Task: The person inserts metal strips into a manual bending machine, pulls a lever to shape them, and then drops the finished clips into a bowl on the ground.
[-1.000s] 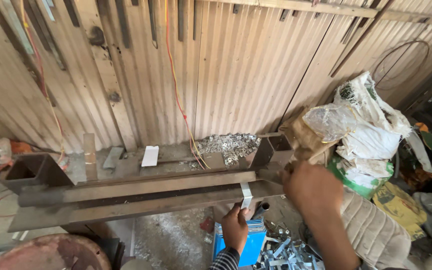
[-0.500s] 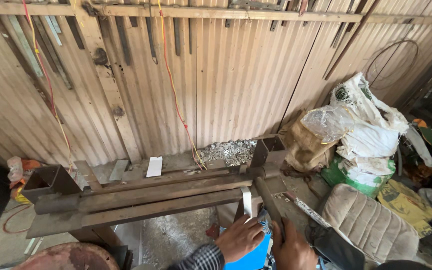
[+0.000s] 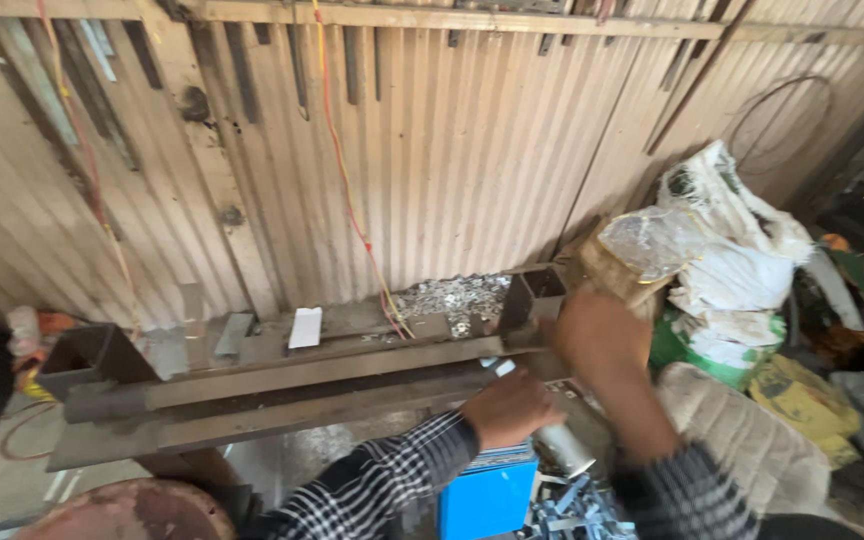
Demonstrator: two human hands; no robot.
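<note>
I see my left hand (image 3: 508, 407) low center, fingers curled tight on a thin metal strip (image 3: 501, 366), w/ the long steel beam (image 3: 302, 385) just behind it. My right hand (image 3: 600, 335) is blurry, center right, near the beam's end; can't tell if it's open. Blue box (image 3: 489, 496) below.

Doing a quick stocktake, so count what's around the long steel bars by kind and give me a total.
Hands: 2, left hand, right hand
Long steel bars: 2
Open square tube ends: 2
Blue box: 1
White tag: 1
Total: 8
</note>
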